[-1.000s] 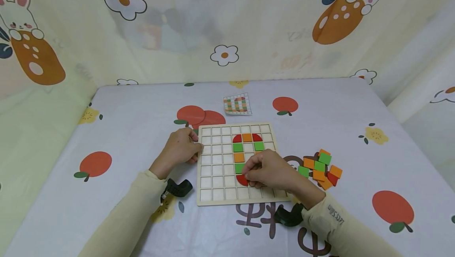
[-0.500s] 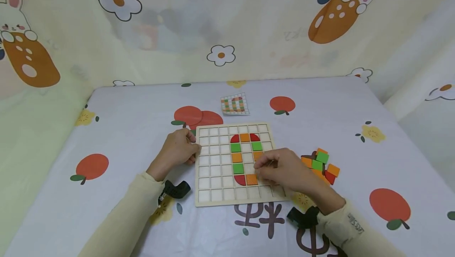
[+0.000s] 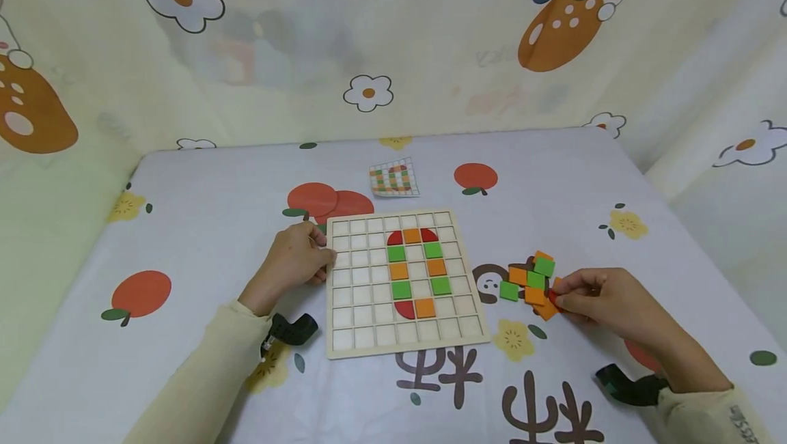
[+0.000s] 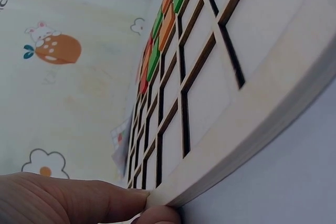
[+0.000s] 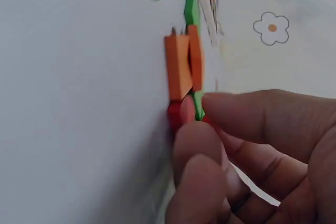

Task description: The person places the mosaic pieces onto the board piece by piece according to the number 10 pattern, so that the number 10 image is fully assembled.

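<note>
My left hand [image 3: 292,256] grips the left edge of a wooden grid board [image 3: 359,355]; the left wrist view shows thumb and finger at its pale rim [image 4: 210,153]. Red quarter-round pieces, orange tiles [image 3: 425,308] and green tiles [image 3: 440,285] form a ring in the grid, with its lower right corner cell bare. To the right of the board, my right hand [image 3: 615,304] has thumb and fingertips on a red piece [image 3: 553,297] at the near side of a loose pile. In the right wrist view the fingers partly hide that red piece [image 5: 175,115].
The pile holds several orange tiles [image 3: 533,296] and green tiles [image 3: 508,291], some overlapping. A small printed pattern card [image 3: 394,178] lies behind the board. The patterned cloth [image 3: 233,184] covers the table, and a printed curtain [image 3: 467,14] hangs behind.
My right hand has left a green tile in the ring's right column and moved right to the loose pile. My left hand stays on the board's edge. The head view has shifted slightly right.
</note>
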A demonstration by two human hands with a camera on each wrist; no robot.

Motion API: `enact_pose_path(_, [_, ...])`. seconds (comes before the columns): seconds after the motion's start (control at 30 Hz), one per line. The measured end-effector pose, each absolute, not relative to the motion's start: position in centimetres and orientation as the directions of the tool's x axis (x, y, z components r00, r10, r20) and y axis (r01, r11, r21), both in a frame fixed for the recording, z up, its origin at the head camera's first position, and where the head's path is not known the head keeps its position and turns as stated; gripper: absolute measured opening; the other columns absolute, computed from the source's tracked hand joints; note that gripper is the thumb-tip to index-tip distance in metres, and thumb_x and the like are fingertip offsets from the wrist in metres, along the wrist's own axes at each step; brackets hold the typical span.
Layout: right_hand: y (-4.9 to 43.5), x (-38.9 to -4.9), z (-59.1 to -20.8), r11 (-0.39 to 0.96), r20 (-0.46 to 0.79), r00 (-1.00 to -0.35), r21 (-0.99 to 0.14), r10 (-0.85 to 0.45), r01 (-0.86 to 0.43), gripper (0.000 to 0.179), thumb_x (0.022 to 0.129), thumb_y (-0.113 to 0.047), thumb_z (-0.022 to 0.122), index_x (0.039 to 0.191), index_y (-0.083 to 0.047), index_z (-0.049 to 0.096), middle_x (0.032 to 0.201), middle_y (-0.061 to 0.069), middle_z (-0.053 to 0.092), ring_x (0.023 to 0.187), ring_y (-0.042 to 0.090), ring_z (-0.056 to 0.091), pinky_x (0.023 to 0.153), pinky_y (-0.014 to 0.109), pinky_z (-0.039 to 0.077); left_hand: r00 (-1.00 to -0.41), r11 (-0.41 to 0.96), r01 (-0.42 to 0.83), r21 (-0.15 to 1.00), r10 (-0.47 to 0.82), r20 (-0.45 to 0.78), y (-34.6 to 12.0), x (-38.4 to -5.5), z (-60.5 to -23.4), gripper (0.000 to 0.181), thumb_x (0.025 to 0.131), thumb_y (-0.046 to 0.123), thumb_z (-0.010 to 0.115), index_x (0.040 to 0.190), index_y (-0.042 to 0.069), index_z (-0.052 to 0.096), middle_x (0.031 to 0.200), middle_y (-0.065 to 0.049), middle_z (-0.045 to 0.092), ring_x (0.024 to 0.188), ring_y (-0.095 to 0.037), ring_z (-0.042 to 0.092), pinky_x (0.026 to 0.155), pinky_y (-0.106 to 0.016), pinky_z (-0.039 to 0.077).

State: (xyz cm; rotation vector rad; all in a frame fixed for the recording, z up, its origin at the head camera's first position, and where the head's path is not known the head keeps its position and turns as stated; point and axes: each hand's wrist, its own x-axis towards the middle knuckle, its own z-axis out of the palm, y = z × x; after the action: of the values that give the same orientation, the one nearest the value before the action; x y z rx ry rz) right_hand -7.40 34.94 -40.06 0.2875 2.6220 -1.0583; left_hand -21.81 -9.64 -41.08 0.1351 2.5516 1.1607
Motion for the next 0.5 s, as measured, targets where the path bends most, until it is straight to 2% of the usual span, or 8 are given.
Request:
enact_pose_path(0.07, [35.30, -7.17, -40.22, 0.714, -0.344, -0.936, -0.636, 0.077, 0.293, 0.029, 0.095, -0.018, 0.076, 0.118, -0.001, 0.073, 0.096, 0.005, 0.072, 0.075, 0.017, 0.060, 0.060, 0.027, 0.055, -0.941, 0.663, -0.052, 0.747, 0.218, -0.259, -9.71, -21.79, -41.04, 0.020, 0.094, 0.009, 0.070, 0.106, -0.002, 0.059, 0.070, -0.011, 0.068, 0.051, -0.014, 0.067, 0.053, -0.027, 0.059])
enact_pose_path(0.2, [35.19, -7.02, -40.28, 0.734, -0.333, -0.940, -0.621, 0.070, 0.275, 0.034, 0.093, -0.015, 0.075, 0.123, 0.001, 0.071, 0.086, 0.004, 0.064, 0.071, 0.016, 0.057, 0.057, 0.025, 0.051, -0.942, 0.659, -0.054, 0.750, 0.215, -0.258, -9.81, -21.79, -41.04, 0.020, 0.094, 0.009, 0.070, 0.106, -0.002, 0.059, 0.072, -0.012, 0.068, 0.052, -0.014, 0.067, 0.053, -0.027, 0.059])
enact_pose_path(0.33, [34.89, -7.08, -40.05, 0.761, -0.331, -0.941, -0.593, 0.066, 0.262, 0.034, 0.091, -0.014, 0.076, 0.121, 0.001, 0.072, 0.082, 0.003, 0.062, 0.070, 0.016, 0.057, 0.056, 0.025, 0.048, -0.941, 0.660, -0.049, 0.749, 0.221, -0.257, -9.79, -21.83, -41.06, 0.020, 0.094, 0.009, 0.070, 0.106, -0.002, 0.059, 0.074, -0.012, 0.068, 0.053, -0.015, 0.068, 0.053, -0.028, 0.059])
enact_pose_path(0.5, [35.11, -7.20, -39.81, 0.781, -0.373, -0.924, -0.552, 0.083, 0.292, 0.028, 0.091, -0.016, 0.078, 0.115, -0.002, 0.072, 0.087, 0.004, 0.060, 0.079, 0.020, 0.056, 0.058, 0.025, 0.048, -0.938, 0.658, -0.051, 0.751, 0.227, -0.263, -9.67, -21.85, -41.04, 0.019, 0.094, 0.008, 0.069, 0.107, -0.002, 0.059, 0.073, -0.012, 0.068, 0.054, -0.014, 0.068, 0.053, -0.027, 0.059])
